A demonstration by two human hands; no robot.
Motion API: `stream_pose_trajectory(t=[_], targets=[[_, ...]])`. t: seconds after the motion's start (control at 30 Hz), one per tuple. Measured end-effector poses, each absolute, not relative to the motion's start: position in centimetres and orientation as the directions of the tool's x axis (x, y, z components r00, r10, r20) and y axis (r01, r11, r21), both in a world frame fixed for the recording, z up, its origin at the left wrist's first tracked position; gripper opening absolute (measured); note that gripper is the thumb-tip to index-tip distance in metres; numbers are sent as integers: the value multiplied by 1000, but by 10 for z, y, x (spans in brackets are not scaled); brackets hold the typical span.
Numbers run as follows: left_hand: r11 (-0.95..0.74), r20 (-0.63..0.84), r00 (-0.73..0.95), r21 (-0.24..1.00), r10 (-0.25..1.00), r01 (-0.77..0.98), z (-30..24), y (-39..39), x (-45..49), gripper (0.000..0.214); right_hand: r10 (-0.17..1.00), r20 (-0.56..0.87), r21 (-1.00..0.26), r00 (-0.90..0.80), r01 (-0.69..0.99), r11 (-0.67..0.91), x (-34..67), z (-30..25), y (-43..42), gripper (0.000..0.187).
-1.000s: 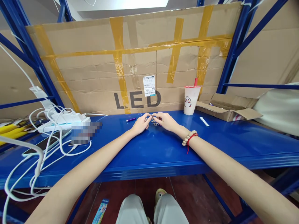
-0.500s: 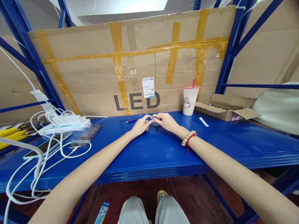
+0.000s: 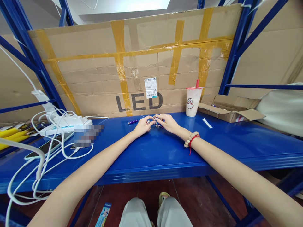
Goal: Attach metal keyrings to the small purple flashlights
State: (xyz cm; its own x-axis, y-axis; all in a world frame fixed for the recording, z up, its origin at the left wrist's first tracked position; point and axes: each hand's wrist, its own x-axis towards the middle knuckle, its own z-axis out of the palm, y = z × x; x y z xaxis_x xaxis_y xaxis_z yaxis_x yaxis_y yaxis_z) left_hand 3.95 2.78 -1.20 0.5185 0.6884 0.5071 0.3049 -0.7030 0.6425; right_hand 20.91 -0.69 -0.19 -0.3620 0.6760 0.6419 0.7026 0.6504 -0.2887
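Observation:
My left hand (image 3: 142,126) and my right hand (image 3: 169,123) meet over the middle of the blue shelf (image 3: 151,154), their fingertips pinched close together. Between them is a small silvery metal ring (image 3: 154,118), which both hands grip. Small shiny metal and purple parts (image 3: 158,125) show just under the right fingers; whether they hang from the ring I cannot tell. A slim purple metallic tube (image 3: 133,122) lies on the shelf left of my left hand. A beaded bracelet (image 3: 190,138) with a red cord is on my right wrist.
A white cup (image 3: 193,102) with a red straw stands at the back right, near an open cardboard box (image 3: 229,108) and a white strip (image 3: 207,123). Tangled white cables (image 3: 62,148), a power strip (image 3: 67,124) and a phone (image 3: 48,146) occupy the left. A cardboard sheet (image 3: 94,82) stands behind.
Both hands stay in nearly the same place. The fingers have shifted slightly around the ring, with a little more metal showing at the left fingertips.

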Motion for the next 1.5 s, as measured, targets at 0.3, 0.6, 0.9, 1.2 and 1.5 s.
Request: stream_pose_trajectory(t=[0.3, 0.6, 0.9, 1.2, 1.5], targets=[[-733, 613, 404, 579, 680, 356, -14, 30, 39, 23, 686, 688, -423, -236, 638, 643, 203, -1, -6, 32], [-745, 621, 412, 557, 667, 368, -13, 27, 39, 23, 719, 677, -521, -160, 586, 621, 202, 1, -8, 32], [-719, 590, 420, 628, 689, 298, -10, 23, 38, 30, 711, 684, -520, -161, 575, 631, 202, 1, -7, 33], [-726, 583, 446, 623, 679, 290, -12, 26, 37, 31, 670, 703, -411, -238, 633, 656, 205, -2, -4, 30], [-726, 547, 506, 631, 667, 274, -13, 29, 39, 34, 669, 691, -366, -273, 666, 650, 205, -3, -3, 29]])
